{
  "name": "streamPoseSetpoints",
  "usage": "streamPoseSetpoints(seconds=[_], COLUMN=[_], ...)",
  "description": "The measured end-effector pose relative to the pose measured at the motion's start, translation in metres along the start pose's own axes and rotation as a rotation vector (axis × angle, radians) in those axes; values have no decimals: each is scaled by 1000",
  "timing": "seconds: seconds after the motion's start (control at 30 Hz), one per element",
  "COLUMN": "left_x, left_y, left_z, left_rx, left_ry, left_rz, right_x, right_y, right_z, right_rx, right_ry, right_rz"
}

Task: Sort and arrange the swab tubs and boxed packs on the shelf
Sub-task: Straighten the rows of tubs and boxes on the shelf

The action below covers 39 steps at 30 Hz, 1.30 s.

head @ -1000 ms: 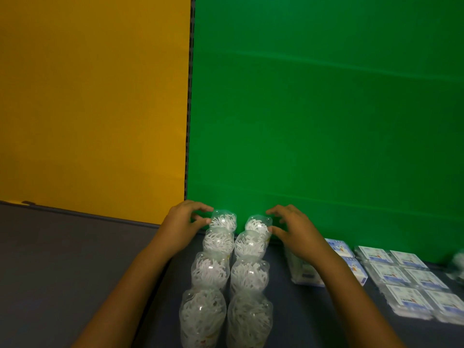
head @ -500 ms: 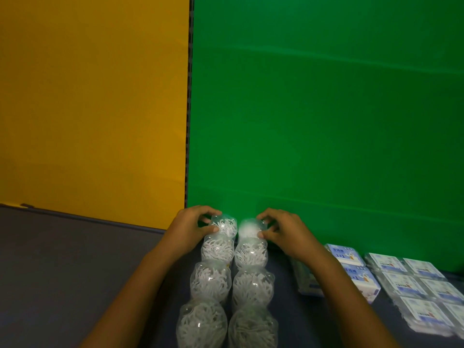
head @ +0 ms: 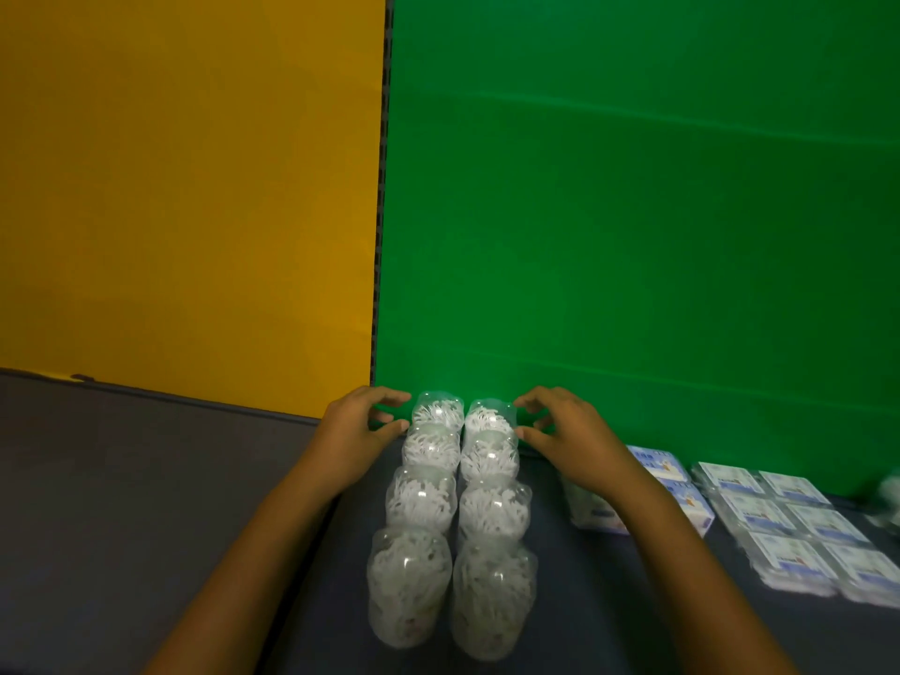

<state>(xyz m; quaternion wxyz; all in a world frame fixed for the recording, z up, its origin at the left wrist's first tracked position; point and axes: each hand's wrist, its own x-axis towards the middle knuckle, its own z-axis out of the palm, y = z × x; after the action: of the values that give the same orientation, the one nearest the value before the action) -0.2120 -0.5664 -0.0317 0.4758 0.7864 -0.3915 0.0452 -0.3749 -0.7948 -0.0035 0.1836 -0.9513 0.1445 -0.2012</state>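
Observation:
Several clear swab tubs stand in two straight columns on the dark shelf, running from the green back wall toward me. My left hand hovers beside the far left tub, fingers loosely curved, thumb tip just off its side. In mirror fashion, my right hand sits beside the far right tub, its curved fingertips at the tub's edge with no clear grip. Boxed packs lie behind my right forearm, partly hidden by it.
Flat clear packs with white and blue labels lie in rows at the right. A blurred pale object sits at the right edge. The yellow panel and the green panel close off the back. Bare shelf surface stretches to the left.
Half a second ago both hands pinched the two far tubs. Now the fingers have loosened and drawn slightly outward from them. The view has shifted a little.

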Motion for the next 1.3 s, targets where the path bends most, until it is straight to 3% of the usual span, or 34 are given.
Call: streamPoseSetpoints(seconds=[0.17, 0.33, 0.67, 0.83, 1.0, 1.3], left_x=[-38, -69, -97, -126, -146, -149], left_y=[11, 16, 31, 41, 50, 61], left_z=[-14, -14, -18, -28, -27, -15], left_rx=[3, -37, -90, -188, -103, -68], left_ry=[3, -93, -32, -30, -85, -43], left_rz=[1, -43, -92, -19, -8, -33], right_x=[-40, -81, -111, -138, -158, -163], right_y=[-17, -26, -47, -64, -79, -75], right_z=[-7, -4, -6, -18, -6, -2], right_rx=[7, 130, 127, 167, 121, 49], right_ry=[22, -67, -16, 17, -59, -4], right_rz=[12, 45, 93, 24, -35, -38])
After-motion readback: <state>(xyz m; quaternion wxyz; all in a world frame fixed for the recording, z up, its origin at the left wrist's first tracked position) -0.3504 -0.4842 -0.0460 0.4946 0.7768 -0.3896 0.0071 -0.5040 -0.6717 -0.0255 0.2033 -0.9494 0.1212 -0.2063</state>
